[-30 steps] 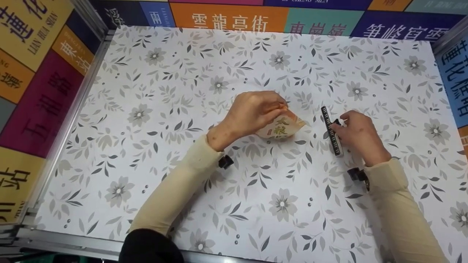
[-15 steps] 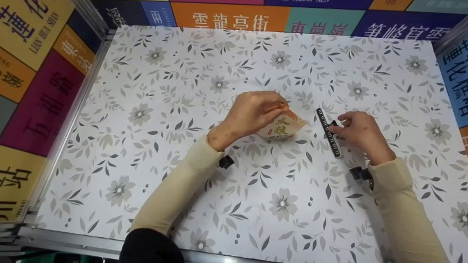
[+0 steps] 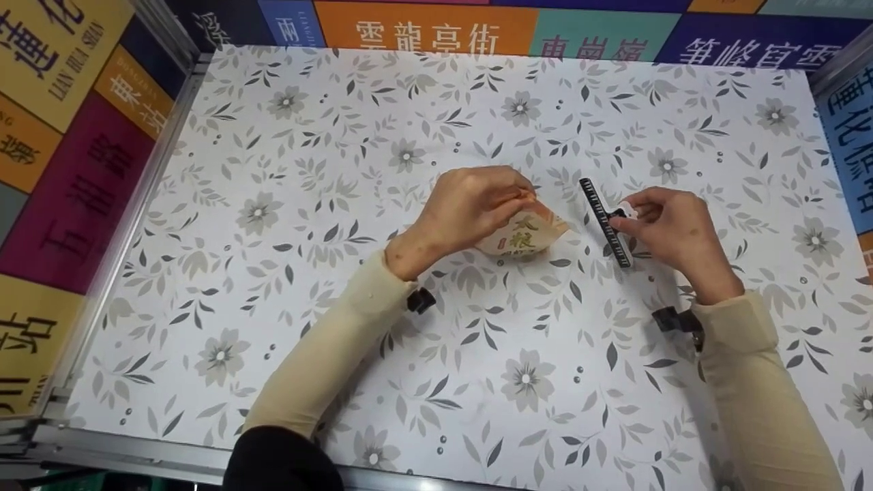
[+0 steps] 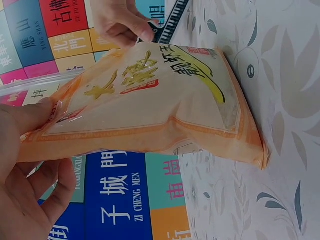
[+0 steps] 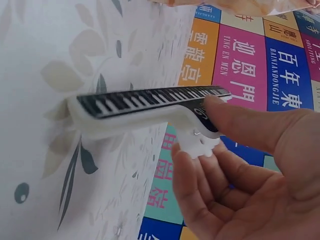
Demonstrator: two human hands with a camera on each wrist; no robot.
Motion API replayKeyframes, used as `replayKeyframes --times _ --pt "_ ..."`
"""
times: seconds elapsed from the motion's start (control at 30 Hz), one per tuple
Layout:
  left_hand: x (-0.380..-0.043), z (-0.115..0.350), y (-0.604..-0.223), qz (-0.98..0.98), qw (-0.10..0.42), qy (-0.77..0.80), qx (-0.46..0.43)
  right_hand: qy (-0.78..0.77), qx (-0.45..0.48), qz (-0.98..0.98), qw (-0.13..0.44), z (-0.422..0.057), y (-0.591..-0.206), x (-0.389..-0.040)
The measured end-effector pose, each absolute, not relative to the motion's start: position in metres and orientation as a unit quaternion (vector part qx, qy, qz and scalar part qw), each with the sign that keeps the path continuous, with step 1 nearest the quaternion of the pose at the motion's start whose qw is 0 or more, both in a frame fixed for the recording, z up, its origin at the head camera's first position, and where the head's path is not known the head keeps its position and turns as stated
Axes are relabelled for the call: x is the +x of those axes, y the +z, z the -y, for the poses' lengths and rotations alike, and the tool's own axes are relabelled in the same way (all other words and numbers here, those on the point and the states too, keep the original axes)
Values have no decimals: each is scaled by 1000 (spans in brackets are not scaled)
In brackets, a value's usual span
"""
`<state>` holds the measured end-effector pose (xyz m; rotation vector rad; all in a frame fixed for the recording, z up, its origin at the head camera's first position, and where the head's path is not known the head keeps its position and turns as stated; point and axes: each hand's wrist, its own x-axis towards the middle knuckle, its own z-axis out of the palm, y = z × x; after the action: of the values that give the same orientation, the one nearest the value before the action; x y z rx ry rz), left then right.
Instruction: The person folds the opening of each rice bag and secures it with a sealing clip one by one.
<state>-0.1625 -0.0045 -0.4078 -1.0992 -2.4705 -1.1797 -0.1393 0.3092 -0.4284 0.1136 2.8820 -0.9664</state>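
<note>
My left hand (image 3: 470,215) pinches the gathered top of an orange-and-cream plastic food bag (image 3: 524,239) printed with Chinese characters. In the left wrist view the bag (image 4: 150,107) hangs from thumb and fingers, its lower end right at the tabletop. To the right of the bag, my right hand (image 3: 675,225) holds a bag clip (image 3: 600,218) with a black-and-white piano-key pattern. The right wrist view shows thumb on the clip's (image 5: 150,102) black upper grip and fingertips on its white scalloped lower lever. A gap separates the clip from the bag.
A white tabletop (image 3: 382,327) with grey flowers and leaves lies under both hands. Colourful panels (image 3: 430,31) with Chinese place names stand along the back and both sides. Metal rails (image 3: 129,204) edge the table. Black wrist mounts (image 3: 421,300) sit at both cuffs.
My right hand has moved the clip farther from me and slightly left, and its white lower lever now shows. My left hand and the bag have stayed nearly still.
</note>
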Motion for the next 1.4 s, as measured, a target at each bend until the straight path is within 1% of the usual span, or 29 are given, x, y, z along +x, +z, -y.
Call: replayKeyframes --times 0.17,0.53,0.67,0.83,1.4 --pt "-162 5 -408 833 97 -397 -373 -353 35 -935 8 -307 -428 -139" --pt "-161 5 -408 838 91 -394 -366 -408 15 -912 -38 -303 -425 -134" --pt "-161 5 -408 840 86 -395 -362 -438 -16 -898 -30 -300 -424 -130" --pt "-162 5 -409 838 92 -390 -370 -455 -66 -888 -16 -296 -424 -128" --pt "-162 6 -409 832 106 -386 -384 -491 -100 -866 -2 -299 -430 -126"
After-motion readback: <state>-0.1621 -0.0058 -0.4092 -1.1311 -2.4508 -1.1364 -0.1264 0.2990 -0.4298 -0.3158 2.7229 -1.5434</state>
